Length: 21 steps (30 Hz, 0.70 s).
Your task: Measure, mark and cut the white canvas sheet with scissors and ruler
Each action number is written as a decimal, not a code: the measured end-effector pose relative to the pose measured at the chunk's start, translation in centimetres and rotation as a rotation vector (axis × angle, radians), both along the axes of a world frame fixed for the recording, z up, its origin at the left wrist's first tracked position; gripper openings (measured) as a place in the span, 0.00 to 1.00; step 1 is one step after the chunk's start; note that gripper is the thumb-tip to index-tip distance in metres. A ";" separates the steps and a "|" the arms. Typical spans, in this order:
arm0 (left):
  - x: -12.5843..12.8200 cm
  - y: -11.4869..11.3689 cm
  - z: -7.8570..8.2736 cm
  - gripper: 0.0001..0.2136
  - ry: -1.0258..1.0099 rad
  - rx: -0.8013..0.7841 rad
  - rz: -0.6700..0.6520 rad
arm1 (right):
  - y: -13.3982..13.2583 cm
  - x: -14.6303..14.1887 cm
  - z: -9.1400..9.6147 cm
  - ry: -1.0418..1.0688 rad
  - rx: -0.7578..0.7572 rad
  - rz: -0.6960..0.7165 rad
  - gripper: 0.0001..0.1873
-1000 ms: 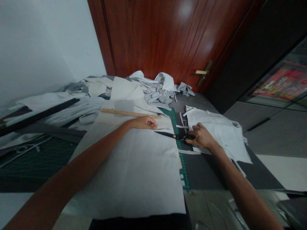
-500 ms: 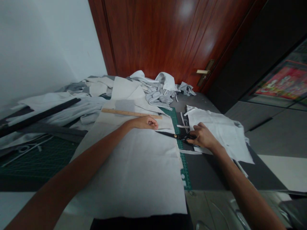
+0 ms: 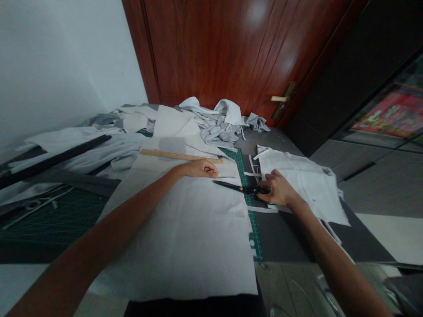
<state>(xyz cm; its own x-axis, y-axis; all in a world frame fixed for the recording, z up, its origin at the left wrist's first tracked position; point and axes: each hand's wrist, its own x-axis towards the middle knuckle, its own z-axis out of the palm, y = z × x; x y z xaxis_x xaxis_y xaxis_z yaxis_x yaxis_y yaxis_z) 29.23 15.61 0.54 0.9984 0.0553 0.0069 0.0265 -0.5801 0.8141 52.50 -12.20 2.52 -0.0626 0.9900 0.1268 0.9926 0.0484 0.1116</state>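
Note:
A large sheet of white fabric (image 3: 185,229) spreads over the table and hangs past its front edge. My left hand (image 3: 203,168) rests on it near a fold, its fingers closed in a pinch at the fabric edge; the fingertips are partly hidden. My right hand (image 3: 279,187) grips the handles of black scissors (image 3: 229,186). Their blades point left across the fabric, with the tip just below my left fingers. A wooden ruler (image 3: 175,155) lies on the fabric beyond my left hand, close to a small grey fabric square (image 3: 172,144).
Green cutting mats (image 3: 257,237) lie under the fabric and at the left. Another piece of white cloth (image 3: 300,180) and thin strips lie at the right. Crumpled cloth (image 3: 220,134) is heaped at the back, before a wooden door (image 3: 211,53). A black bar (image 3: 66,156) lies on cloth at the left.
The scissors have shifted slightly, and their blades now show more fully above the fabric, close together. My left hand has stayed in place.

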 end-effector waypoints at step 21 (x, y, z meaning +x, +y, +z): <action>-0.3 -0.3 0.3 0.22 0.029 0.020 0.022 | -0.1 0.6 0.1 -0.022 -0.001 -0.015 0.19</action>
<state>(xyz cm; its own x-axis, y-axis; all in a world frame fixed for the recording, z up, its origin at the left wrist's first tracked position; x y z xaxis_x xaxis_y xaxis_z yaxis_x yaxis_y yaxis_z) 28.89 15.30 0.89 0.9968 0.0778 -0.0204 0.0629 -0.5954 0.8010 53.06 -12.29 2.64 -0.0500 0.9910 0.1244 0.9906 0.0333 0.1329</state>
